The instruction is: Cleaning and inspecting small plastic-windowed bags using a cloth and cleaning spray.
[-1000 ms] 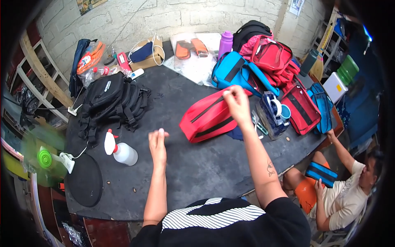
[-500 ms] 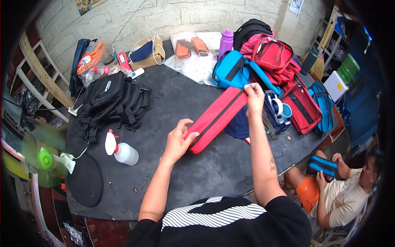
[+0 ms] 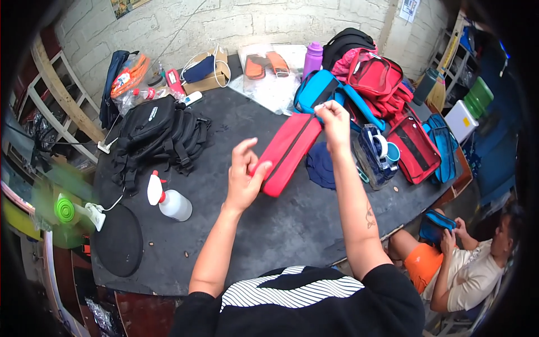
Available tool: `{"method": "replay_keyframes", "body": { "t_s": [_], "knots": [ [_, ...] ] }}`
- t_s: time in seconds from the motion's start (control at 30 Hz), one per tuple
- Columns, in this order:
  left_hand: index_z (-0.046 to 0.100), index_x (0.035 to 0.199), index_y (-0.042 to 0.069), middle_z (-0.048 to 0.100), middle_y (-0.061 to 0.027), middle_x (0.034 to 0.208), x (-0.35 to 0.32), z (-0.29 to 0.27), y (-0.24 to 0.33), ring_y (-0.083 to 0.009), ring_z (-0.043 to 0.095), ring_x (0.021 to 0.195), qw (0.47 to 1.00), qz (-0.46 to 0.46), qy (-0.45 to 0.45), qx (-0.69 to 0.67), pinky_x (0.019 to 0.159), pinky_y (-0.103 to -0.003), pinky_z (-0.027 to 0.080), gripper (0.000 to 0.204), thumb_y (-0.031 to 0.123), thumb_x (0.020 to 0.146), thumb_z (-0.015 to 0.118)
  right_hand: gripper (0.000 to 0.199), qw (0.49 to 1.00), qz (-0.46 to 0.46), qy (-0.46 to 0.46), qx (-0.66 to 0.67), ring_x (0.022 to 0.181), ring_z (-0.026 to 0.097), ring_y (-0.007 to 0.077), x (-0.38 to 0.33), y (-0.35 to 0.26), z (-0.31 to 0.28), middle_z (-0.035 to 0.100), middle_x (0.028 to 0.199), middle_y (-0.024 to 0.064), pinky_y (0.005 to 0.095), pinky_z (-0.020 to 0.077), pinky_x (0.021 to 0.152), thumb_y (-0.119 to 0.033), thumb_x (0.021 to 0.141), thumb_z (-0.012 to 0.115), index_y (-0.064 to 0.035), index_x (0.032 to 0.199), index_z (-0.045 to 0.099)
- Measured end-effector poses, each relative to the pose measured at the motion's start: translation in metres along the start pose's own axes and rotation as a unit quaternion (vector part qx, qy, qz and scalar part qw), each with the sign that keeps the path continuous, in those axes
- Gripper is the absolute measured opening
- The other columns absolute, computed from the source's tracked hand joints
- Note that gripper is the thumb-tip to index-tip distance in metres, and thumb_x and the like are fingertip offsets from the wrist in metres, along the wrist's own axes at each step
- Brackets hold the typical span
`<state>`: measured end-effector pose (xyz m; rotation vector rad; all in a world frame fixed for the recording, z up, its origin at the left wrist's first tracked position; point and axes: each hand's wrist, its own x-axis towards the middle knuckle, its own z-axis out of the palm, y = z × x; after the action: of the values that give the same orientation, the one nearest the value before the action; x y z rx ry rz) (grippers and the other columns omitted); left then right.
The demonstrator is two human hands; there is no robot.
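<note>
While the red pouch hung lifted above the dark desk, it was held end to end: the right hand pinched its far upper corner, fingers closed there, and the left hand propped the near lower end with thumb and palm, the index and middle fingers raised and loose. The pouch spanned the gap without sagging much — judged to be light, soft fabric with some padding, not fragile, not slippery; the ends and the dark zip line along its length looked the sensible places to grip. Contents could not be seen; it appeared flat, so probably little or nothing inside. Nearby containers: an open clear-sided case just right of the right forearm held what looked like tape rolls; a spray bottle lay on the desk to the left, seemingly part-filled; a black backpack sat closed — contents hidden.
</note>
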<state>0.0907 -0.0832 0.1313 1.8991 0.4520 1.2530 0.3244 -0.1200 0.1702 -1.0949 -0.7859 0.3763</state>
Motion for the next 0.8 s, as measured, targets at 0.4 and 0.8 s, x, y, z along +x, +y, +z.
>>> {"method": "replay_keyframes", "body": {
  "t_s": [0.4, 0.8],
  "knots": [
    [0.054, 0.119, 0.007, 0.035, -0.0024, 0.056, -0.014, -0.015, -0.030, -0.0107, 0.037, 0.052, 0.974, -0.185, -0.007, 0.127, 0.051, -0.029, 0.036, 0.029, 0.021, 0.094, 0.058, 0.011, 0.942, -0.135, -0.139, -0.273, 0.079, 0.051, 0.0273, -0.123, 0.011, 0.061, 0.053, 0.078, 0.0094, 0.0358, 0.0397, 0.072, -0.007, 0.078, 0.065, -0.0034, 0.078, 0.055],
    [0.056, 0.105, 0.001, 0.057, 0.0022, 0.082, -0.070, 0.001, -0.015, -0.0022, 0.049, 0.072, 0.968, -0.121, 0.215, -0.057, 0.064, -0.017, 0.039, 0.011, 0.008, 0.096, 0.055, 0.029, 0.966, 0.213, -0.057, -0.136, 0.082, 0.056, 0.0131, -0.020, 0.148, -0.048, 0.063, 0.092, 0.0001, 0.0275, 0.0419, 0.072, -0.038, 0.093, 0.055, -0.0121, 0.100, 0.065]
  ]
}}
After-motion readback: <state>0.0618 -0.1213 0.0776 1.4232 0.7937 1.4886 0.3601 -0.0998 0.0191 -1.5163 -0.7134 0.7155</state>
